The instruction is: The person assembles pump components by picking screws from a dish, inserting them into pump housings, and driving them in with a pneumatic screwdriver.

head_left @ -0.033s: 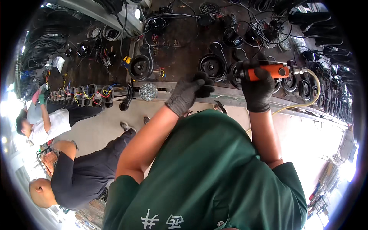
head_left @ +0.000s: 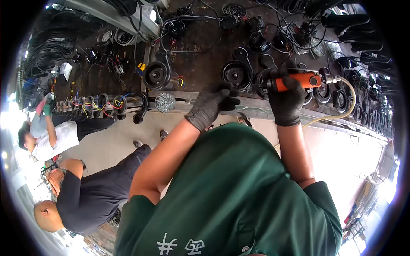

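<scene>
My right hand (head_left: pixel 285 100), in a dark glove, is wrapped round an orange air screwdriver (head_left: pixel 299 81) lying sideways, its front end toward the left. A pale yellow air hose (head_left: pixel 353 96) runs from its rear. My left hand (head_left: pixel 212 104), also gloved, is in front of a round black housing (head_left: pixel 236 74) with a looped arm. Its thumb and forefinger come together while the other fingers curl loosely; anything between them is too small to make out. The driver's front end is just right of that housing and partly covers another black housing behind it.
A round dish of small metal screws (head_left: pixel 165 103) sits at the bench edge, near another black housing (head_left: pixel 156 75). Similar housings (head_left: pixel 340 99) line the right edge; wired ones (head_left: pixel 102 102) line the left. Cables and parts crowd the bench (head_left: pixel 196 64). Two co-workers (head_left: pixel 94 187) are at left.
My left hand has shifted very slightly to the right. The screwdriver in my right hand has moved a touch to the left.
</scene>
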Demonstrator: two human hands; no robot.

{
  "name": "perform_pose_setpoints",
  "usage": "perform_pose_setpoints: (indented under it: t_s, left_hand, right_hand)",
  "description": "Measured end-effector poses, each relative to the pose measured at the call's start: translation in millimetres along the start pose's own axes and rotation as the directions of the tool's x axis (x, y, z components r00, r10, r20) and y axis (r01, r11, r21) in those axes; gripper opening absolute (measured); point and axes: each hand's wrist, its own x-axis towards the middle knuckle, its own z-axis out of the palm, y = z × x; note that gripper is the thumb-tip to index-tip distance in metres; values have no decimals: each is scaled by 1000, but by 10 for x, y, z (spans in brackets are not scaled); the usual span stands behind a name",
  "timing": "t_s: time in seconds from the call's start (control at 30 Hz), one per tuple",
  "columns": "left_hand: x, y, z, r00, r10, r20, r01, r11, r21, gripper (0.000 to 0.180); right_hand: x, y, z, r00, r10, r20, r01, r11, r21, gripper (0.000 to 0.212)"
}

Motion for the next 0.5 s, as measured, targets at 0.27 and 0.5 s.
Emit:
perform_pose_setpoints:
  t_s: [0.27,0.5]
  left_hand:
    - [41,-3,224,973,-229,-23,226,969,-99,30]
    - [91,18,260,996,-73,-53,84,969,232,31]
  right_hand:
    - [42,-67,35,997,76,22,-77,995,65,47]
    - [112,-53,-36,998,-49,-25,49,999,-3,48]
